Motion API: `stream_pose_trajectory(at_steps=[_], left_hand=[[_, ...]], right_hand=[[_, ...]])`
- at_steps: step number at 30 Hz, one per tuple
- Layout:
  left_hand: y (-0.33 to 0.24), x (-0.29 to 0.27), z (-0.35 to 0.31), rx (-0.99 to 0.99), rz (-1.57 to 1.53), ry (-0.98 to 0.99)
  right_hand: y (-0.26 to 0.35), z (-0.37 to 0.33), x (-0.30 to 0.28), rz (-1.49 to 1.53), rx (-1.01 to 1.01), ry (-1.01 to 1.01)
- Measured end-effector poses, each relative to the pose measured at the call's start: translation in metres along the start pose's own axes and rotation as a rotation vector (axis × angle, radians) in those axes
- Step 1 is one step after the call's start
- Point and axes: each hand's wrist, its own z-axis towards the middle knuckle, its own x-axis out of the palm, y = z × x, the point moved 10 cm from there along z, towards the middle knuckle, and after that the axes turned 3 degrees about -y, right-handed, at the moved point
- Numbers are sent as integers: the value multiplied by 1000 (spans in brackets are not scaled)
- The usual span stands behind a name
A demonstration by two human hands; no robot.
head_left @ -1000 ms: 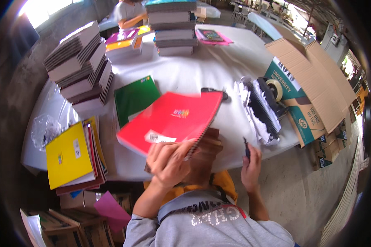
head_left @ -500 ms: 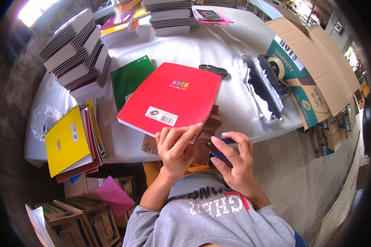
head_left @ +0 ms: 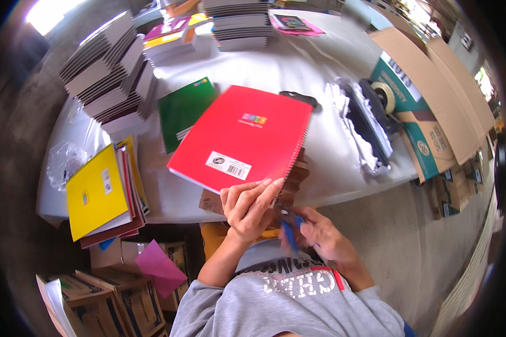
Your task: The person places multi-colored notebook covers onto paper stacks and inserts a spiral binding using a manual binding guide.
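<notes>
A red spiral notebook (head_left: 247, 137) lies tilted in front of me, its coil along the right edge. My left hand (head_left: 250, 208) is closed on its near corner, fingertips beside the end of the coil. Just right of that, my right hand (head_left: 323, 236) grips blue-handled pliers (head_left: 288, 227), blurred by motion. Their jaws are close to the coil's lower end; whether they touch the wire I cannot tell. A green notebook (head_left: 186, 112) lies partly under the red one's far left side. Something brown (head_left: 289, 191) shows beneath the coil edge.
Tall stacks of spiral notebooks (head_left: 107, 73) stand at the far left, with another stack (head_left: 240, 28) at the back. Yellow-topped notebooks (head_left: 98, 191) overhang the table's left edge. Rightward are coils in torn paper (head_left: 362, 126), a tape roll (head_left: 383, 95) and an open carton (head_left: 433, 84).
My right hand has turned and moved down slightly, and the pliers' handles now point downward. My left hand still holds the red notebook's corner. The whole view has shifted a little.
</notes>
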Motion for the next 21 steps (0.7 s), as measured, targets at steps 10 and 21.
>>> stream_pose_trajectory(at_steps=[10,21], left_hand=[[173,-125,41,-550,-906,-973],[216,-86,-5,-1195,-1453,-940]], right_hand=[[37,2,-144,-1834,-18,-946],[141,88,156,-842,-899,21]])
